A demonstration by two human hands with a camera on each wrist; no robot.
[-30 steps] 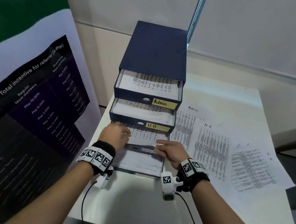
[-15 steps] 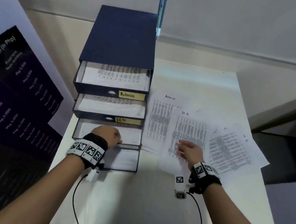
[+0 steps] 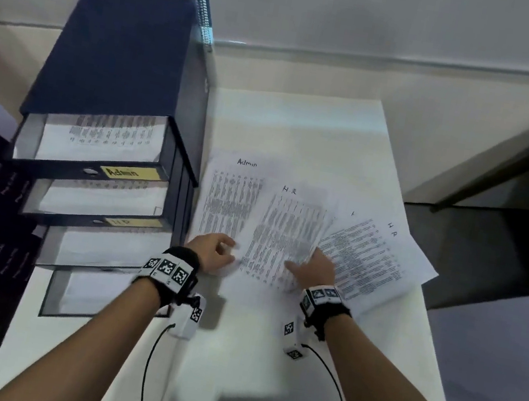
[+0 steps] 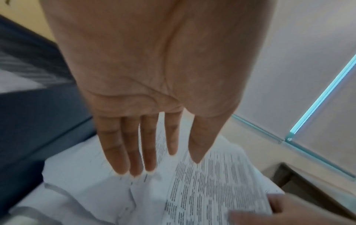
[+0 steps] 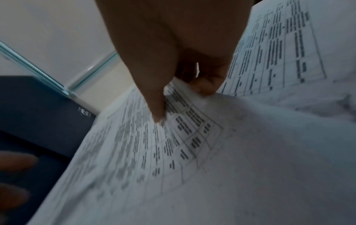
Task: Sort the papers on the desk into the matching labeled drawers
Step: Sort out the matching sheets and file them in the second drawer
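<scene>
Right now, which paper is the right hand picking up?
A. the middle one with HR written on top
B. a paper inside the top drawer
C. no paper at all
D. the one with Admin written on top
A: the right hand pinches the lower edge of the HR paper in the middle of the desk, thumb on top and fingers under it; the Admin paper lies flat to its left.
</scene>
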